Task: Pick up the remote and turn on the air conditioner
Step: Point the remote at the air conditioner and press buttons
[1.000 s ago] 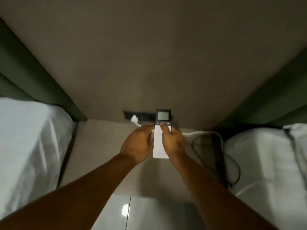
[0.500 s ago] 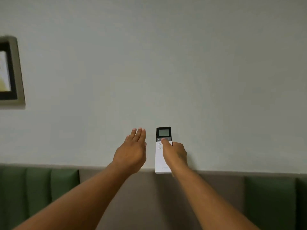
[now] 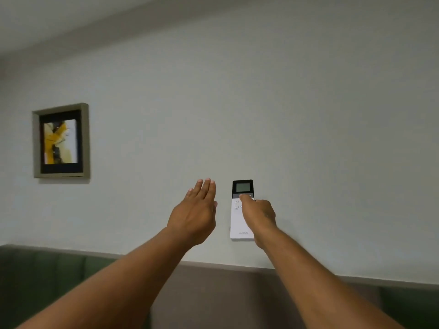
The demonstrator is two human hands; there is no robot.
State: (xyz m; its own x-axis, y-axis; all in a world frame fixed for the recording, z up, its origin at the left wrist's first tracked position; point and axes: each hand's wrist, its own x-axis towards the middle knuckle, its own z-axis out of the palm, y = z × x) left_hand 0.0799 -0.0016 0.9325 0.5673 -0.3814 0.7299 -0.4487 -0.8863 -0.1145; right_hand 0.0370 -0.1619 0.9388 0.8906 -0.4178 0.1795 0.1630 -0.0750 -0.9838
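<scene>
The remote is a slim white bar with a dark top and a small grey screen. It is held upright in front of the pale wall, screen toward me. My right hand grips its right side, with the thumb lying on the dark button strip just under the screen. My left hand floats a little to the left of the remote, flat, fingers straight and together, holding nothing and apart from the remote. No air conditioner shows in the head view.
A framed yellow and black picture hangs on the wall at the left. A padded headboard with green panels and a brown middle panel runs along the bottom. The ceiling edge crosses the top left.
The view has swung up from the bedside floor to the wall. My left hand let go of the remote and opened beside it. The right hand raised the remote and kept its thumb on the buttons.
</scene>
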